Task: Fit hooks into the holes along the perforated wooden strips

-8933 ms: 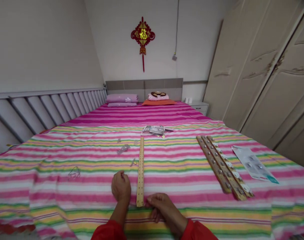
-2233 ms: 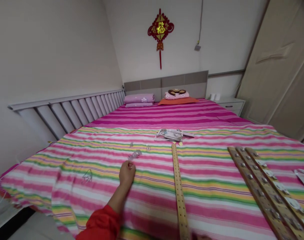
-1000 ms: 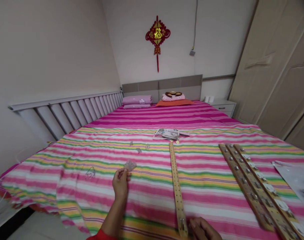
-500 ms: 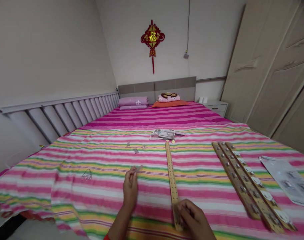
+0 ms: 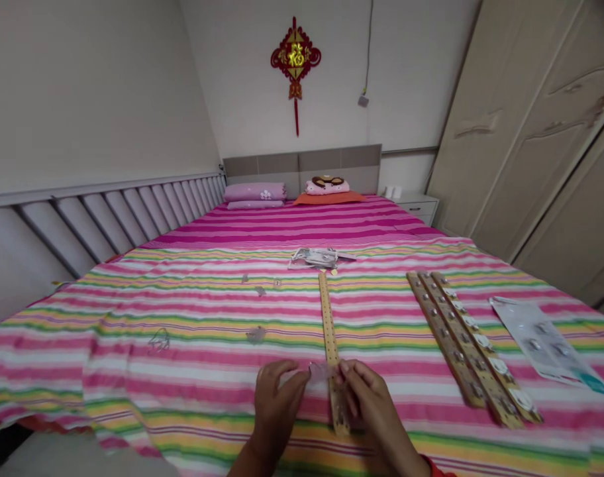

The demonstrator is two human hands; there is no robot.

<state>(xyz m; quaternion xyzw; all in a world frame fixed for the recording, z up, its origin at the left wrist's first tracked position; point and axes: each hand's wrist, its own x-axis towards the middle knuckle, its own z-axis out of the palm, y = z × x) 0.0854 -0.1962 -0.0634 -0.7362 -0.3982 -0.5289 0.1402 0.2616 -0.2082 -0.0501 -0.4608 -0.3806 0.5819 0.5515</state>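
Observation:
A long pale wooden strip with rows of small holes (image 5: 328, 324) lies lengthwise on the striped bed cover, in front of me. My left hand (image 5: 277, 397), left of the strip, pinches a small clear plastic piece (image 5: 319, 372) between thumb and fingertips. The piece reaches across to the strip's left edge. My right hand (image 5: 369, 397) is closed at the strip's right edge, fingertips against or over it; what they grip is hidden. Another greyish plastic piece (image 5: 255, 334) rests beyond my left hand. Smaller clear bits (image 5: 260, 291) lie farther off.
To the right lie wooden strips fitted with metal parts (image 5: 448, 331) and a clear packet (image 5: 543, 341). A clear bag (image 5: 314, 258) sits beyond the holed strip. A thin outlined item (image 5: 159, 340) lies at left. Folded bedding (image 5: 255, 193) and a headboard (image 5: 336, 165) stand at the back.
My left hand has moved right and nearer to the strip, and a plastic piece now lies near where it was. My right hand has shifted farther up the strip. The view has tilted slightly.

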